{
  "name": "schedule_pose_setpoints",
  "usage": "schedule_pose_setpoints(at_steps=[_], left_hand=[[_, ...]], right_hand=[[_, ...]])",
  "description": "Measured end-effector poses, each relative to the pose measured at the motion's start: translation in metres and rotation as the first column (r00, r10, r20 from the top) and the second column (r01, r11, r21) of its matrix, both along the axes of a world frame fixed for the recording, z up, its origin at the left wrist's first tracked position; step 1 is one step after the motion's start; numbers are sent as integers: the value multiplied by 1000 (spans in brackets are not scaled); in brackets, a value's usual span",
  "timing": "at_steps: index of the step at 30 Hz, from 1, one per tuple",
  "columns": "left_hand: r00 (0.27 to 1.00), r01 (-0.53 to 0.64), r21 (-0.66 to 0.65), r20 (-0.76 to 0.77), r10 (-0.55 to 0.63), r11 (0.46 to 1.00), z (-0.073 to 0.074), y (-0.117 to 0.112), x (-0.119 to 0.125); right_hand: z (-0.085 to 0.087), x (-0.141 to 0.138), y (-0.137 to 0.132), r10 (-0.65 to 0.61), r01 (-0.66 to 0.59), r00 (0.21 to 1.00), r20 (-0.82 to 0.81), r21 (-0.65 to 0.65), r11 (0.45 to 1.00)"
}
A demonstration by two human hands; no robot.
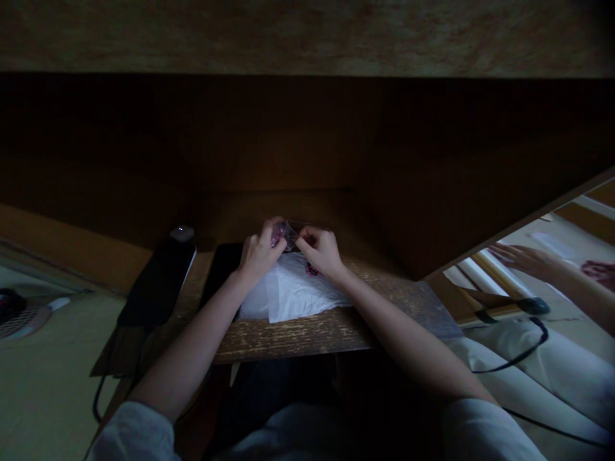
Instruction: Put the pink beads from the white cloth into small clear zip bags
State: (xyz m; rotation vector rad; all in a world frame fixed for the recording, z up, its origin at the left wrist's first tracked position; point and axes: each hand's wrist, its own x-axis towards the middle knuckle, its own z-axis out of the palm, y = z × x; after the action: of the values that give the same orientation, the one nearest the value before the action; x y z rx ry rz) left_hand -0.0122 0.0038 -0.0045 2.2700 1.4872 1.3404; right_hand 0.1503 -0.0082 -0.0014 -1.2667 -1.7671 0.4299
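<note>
My left hand [259,251] and my right hand [321,251] meet over the far side of a small wooden table [307,333]. Both pinch a small clear plastic packet [289,234] between their fingertips, with something pinkish inside or beside it. Under the hands lies a white plastic bag or cloth [293,291]. A small dark red item [312,269] shows below my right hand on the white sheet. The light is dim, so fine details are hard to make out.
A black flat device [158,282] with a small lit white object [182,233] lies left on the table. A dark wooden wall stands behind. At right, another person's hand [523,259] rests beyond a wooden edge, near a black cable [523,349].
</note>
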Motion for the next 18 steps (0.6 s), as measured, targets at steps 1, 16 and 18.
schedule_pose_setpoints(at_steps=[1,16,18], left_hand=[[1000,0,-7,29,0,1000,1,0,0],[693,375,-132,698,-183,918,3,15,0],[656,392,-142,736,-167,909,4,17,-2]], right_hand=[[1,0,-1,-8,8,1000,0,3,1000],[-1,7,13,165,-254,854,-493,-119,960],[1,6,12,126,-254,820,-558,-157,955]])
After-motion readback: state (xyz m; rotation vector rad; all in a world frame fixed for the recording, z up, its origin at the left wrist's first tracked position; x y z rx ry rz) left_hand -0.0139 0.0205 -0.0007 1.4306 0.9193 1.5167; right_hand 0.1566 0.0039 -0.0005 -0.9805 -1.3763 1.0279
